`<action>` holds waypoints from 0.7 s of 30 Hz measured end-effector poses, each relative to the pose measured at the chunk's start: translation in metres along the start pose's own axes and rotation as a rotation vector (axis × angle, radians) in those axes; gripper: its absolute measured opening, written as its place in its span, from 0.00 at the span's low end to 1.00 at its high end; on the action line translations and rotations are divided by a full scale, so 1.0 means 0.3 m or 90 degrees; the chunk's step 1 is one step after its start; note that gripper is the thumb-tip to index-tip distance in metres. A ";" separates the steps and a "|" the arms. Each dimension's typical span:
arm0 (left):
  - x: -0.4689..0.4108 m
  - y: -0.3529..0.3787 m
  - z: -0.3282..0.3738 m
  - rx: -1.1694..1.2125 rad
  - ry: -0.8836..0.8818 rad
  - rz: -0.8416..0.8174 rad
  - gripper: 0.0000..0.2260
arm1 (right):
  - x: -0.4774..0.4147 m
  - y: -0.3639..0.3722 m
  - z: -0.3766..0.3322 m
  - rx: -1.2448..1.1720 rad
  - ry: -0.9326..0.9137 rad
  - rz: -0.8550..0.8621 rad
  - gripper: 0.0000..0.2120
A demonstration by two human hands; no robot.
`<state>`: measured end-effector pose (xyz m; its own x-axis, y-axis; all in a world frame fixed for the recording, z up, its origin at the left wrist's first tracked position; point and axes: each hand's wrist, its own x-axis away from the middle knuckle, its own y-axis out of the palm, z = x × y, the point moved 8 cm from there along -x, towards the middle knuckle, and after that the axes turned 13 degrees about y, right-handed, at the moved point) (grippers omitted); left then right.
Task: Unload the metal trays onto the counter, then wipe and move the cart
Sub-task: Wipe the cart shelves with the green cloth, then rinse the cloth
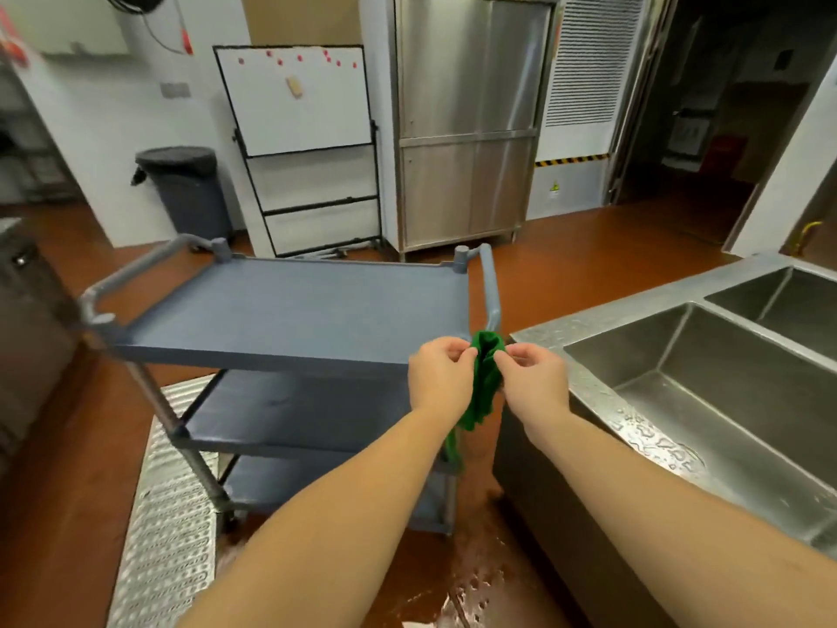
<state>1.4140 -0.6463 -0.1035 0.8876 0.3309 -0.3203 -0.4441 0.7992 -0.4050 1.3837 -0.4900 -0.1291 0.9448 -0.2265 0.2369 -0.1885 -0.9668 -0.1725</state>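
A grey-blue three-shelf cart stands in front of me, its shelves bare. I hold a green cloth up at the cart's near right corner, beside the right handle. My left hand pinches the cloth's top edge from the left and my right hand pinches it from the right. The cloth hangs down bunched between them. No metal trays are in view.
A wet steel double sink stands close on my right. A metal floor grate runs under the cart's left side, and the brown floor is wet near my feet. Behind the cart stand a grey bin, a whiteboard and a steel cabinet.
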 end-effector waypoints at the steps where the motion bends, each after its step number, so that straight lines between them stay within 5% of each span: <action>1: -0.029 -0.033 -0.024 -0.007 -0.005 0.009 0.06 | -0.016 0.053 -0.009 -0.005 -0.001 -0.009 0.04; 13: -0.421 -0.245 -0.255 -0.133 -0.053 0.083 0.06 | -0.298 0.566 -0.123 -0.020 0.007 -0.177 0.04; 21: -0.696 -0.271 -0.323 -0.190 -0.065 0.111 0.06 | -0.498 0.727 -0.266 0.014 -0.007 -0.197 0.02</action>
<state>1.2528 -0.8290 -0.0867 0.7962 0.5102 -0.3253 -0.5927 0.5494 -0.5889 1.1802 -0.6766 -0.1260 0.9591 0.0797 0.2717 0.1145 -0.9868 -0.1147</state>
